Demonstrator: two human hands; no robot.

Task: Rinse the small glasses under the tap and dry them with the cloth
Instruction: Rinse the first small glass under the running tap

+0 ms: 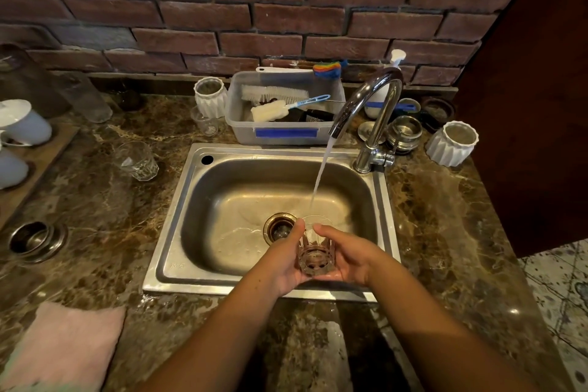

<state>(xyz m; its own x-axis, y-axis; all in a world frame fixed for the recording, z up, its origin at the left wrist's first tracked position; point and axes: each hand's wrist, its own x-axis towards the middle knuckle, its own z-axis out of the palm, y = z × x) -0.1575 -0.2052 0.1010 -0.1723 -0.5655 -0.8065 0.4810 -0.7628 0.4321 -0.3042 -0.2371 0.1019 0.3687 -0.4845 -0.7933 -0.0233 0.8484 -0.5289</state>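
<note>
Together our left hand (284,264) and right hand (348,259) grip the glass (315,251), mouth tilted away under the stream (321,175); the cloth (63,347) lies nearer the left.

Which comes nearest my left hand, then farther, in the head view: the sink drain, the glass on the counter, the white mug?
1. Drain, right beside the left hand.
2. Glass on the counter, left of the sink.
3. White mug, far left edge.
</note>
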